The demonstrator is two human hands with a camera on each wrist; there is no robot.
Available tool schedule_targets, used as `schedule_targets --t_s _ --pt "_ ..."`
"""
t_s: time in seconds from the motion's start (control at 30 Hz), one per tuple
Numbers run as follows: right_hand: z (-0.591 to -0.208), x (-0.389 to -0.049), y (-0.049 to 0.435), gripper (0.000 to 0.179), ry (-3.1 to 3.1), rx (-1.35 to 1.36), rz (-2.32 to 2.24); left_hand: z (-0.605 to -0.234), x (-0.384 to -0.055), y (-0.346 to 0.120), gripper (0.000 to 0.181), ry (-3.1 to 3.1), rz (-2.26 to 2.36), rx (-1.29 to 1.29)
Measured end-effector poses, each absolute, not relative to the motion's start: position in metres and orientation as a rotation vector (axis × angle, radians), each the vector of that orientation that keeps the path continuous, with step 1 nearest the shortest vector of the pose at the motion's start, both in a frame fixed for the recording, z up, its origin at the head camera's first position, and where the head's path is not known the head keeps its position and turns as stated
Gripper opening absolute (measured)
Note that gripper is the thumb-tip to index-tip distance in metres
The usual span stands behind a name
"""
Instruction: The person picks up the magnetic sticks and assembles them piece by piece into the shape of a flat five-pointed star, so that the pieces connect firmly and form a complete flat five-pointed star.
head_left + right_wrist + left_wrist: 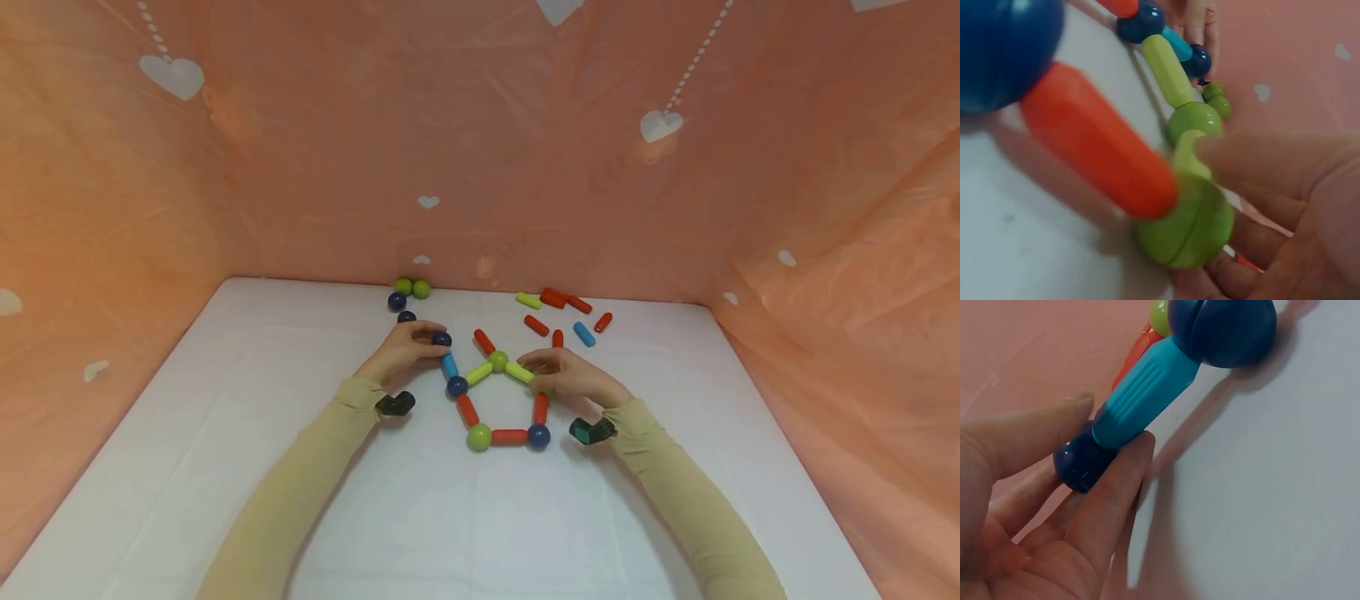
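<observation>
A five-sided ring of magnetic rods and balls lies mid-table. It joins red rods [510, 437], yellow-green rods [478, 373], green balls [479, 437] and dark blue balls [538, 437]. From its left corner ball a light blue rod [1144, 394] sticks out, tipped with another dark blue ball [1082, 459]. My left hand [405, 348] pinches that end ball between thumb and fingers. My right hand [576, 377] grips the ring's right corner green ball [1188, 228], mostly hidden in the head view. Red rods point away from the top ball [498, 361] and from the right corner.
Behind my left hand sit loose green balls [422, 289] and dark blue balls [397, 302]. At the back right lie several loose red rods [536, 325], a yellow-green rod [528, 300] and a light blue rod [584, 334]. A pink curtain [480, 150] hangs around the white table [465, 533].
</observation>
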State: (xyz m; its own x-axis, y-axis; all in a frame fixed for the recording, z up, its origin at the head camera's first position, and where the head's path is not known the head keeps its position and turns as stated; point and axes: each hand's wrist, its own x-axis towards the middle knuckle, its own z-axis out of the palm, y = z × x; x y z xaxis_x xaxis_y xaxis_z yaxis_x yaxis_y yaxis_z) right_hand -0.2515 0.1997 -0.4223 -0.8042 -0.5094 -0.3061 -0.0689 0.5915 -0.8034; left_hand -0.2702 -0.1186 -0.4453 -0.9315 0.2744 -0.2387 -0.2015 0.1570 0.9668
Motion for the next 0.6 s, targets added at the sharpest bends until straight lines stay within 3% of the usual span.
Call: schedule_targets --t_s 0.33,0.6 --pt "-0.416 -0.277 0.178 0.041 2.269 -0.371 -1.134 -0.453 -0.272 -0.119 0.060 2.152 1.807 0.080" --pt "-0.419 -0.298 0.154 0.042 2.265 -0.325 -1.146 -0.463 -0.279 -0.127 0.057 2.153 1.793 0.084"
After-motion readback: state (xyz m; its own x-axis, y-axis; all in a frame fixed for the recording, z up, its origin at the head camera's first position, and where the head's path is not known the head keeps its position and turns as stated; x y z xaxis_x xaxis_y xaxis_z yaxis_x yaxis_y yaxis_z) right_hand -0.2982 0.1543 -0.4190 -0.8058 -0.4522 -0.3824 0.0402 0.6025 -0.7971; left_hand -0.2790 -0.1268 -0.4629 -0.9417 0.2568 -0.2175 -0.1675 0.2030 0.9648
